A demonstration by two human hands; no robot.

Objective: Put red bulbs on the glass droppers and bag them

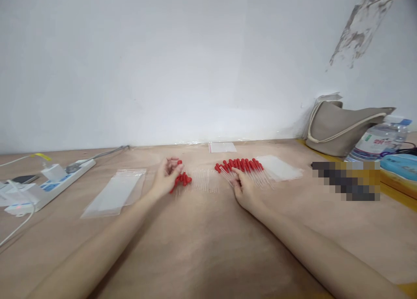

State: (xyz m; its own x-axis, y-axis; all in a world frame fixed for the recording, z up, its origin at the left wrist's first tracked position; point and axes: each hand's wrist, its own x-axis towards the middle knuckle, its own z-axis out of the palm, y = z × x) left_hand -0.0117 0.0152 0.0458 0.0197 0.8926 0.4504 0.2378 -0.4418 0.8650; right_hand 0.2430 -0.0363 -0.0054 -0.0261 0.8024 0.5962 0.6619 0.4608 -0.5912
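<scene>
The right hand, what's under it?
The right hand rests its fingertips on a row of red-bulbed droppers lying on the wooden table. The tube parts beneath its fingers are covered.

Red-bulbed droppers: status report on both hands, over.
Left hand gripping a small bunch of red-bulbed clear droppers. Right hand fingers on the fanned row of droppers, grip unclear. Flat clear plastic bags lie beside each pile, apart from hands.

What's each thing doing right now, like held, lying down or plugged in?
Left hand, closed around a small bunch of red-capped clear droppers.
Right hand, open, resting on a long row of red-capped clear droppers lying side by side.
Flat clear plastic bags, lying untouched.
White power strip, adapter plugged in.
Beige cloth bag, slumped by the wall.
Clear plastic water bottle, lying tilted, capped.
</scene>
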